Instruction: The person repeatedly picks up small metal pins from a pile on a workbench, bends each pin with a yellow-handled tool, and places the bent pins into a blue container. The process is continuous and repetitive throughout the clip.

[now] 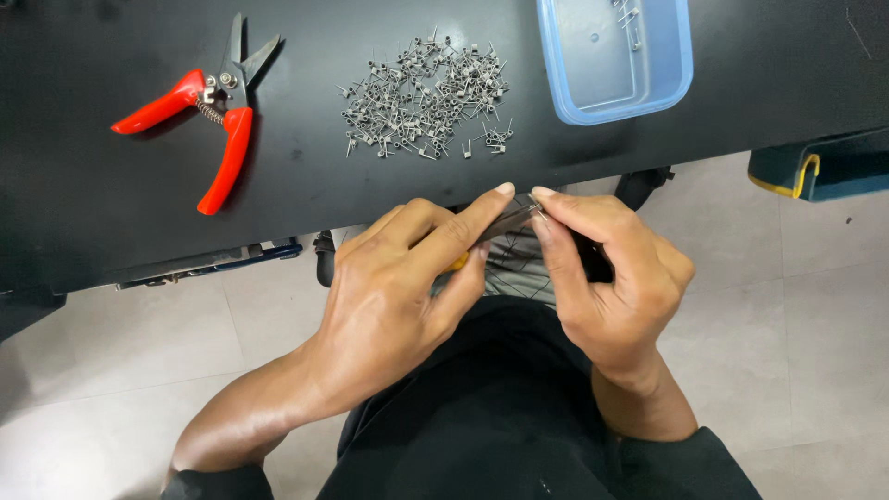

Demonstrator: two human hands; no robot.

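Looking down from the head camera, we hold both hands together just off the near edge of the black table point(111, 222), over our lap. Our left hand point(398, 287) is closed around a slim metal tool point(507, 222), thumb and forefinger pinching it, a bit of yellow showing under the fingers; it looks like tweezers, though we cannot be sure. Our right hand point(611, 278) meets the tool's tip with pinched fingertips, seemingly steadying something too small to make out.

Farther off, at the table's middle, lies a loose pile of small wire coils point(426, 93), close enough to pick from. To its right, at the far edge, stands a blue plastic tray point(565, 83) with a few coils inside, apparently kept apart from the pile. Well to the left lie red-handled cutters point(208, 116), set aside and untouched.
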